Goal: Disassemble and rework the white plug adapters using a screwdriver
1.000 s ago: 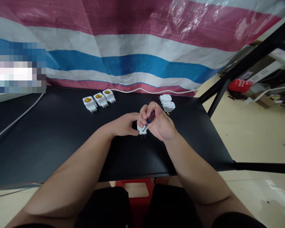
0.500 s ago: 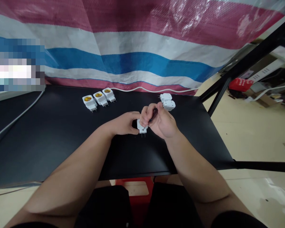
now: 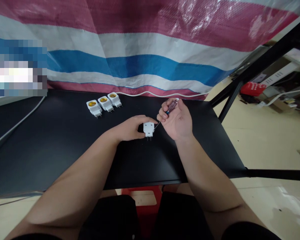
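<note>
My left hand [image 3: 130, 128] rests on the black table, its fingertips pressed against the side of a white plug-in body [image 3: 148, 129] with its two metal pins pointing toward me. My right hand [image 3: 176, 120] is raised just right of that body, pinching a small screwdriver [image 3: 170, 108] with a clear and blue handle. Its thin shaft slants down, and the tip stops near the body's upper right corner. Three white lamp-socket adapters [image 3: 105, 103] with brass centres stand in a row at the back. My right hand hides other white pieces behind it.
The black table [image 3: 52, 133] ends at a far edge against a striped pink, white and blue tarp [image 3: 140, 65]. A white cable [image 3: 160, 95] runs along that edge, and a grey cable [image 3: 20, 123] crosses the left side. Black table legs stand at the right; a red stool sits below.
My right hand has moved up and right, away from the white body, and the screwdriver has drawn back with it. The white body now shows fully. The white pieces behind are mostly covered.
</note>
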`<act>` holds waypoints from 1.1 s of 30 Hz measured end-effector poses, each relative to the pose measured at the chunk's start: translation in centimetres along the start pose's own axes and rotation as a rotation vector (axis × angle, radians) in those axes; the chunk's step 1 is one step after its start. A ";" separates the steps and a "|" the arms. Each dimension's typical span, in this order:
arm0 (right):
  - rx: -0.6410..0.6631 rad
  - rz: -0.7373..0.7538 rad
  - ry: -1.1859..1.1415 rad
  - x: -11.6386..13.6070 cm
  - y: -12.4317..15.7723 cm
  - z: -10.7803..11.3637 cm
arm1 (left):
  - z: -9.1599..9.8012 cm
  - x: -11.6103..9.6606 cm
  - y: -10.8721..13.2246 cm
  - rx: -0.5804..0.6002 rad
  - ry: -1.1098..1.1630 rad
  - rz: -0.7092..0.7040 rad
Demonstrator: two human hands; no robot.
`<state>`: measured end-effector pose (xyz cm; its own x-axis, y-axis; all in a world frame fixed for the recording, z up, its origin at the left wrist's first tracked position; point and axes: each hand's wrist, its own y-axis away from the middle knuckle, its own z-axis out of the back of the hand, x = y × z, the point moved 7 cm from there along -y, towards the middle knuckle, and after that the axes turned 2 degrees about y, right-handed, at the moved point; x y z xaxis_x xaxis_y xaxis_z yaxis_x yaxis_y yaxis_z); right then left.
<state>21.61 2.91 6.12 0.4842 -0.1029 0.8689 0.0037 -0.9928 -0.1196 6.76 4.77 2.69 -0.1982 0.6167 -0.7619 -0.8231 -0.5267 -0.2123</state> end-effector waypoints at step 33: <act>0.099 0.126 1.131 -2.4 -0.9 2.8 | 3.2 1.1 0.6 -0.474 0.261 0.097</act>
<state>22.86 4.18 2.80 -0.5792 -0.2475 0.7767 0.1040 -0.9674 -0.2307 4.38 7.03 3.65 -0.0732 0.4181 -0.9055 -0.4659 -0.8171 -0.3396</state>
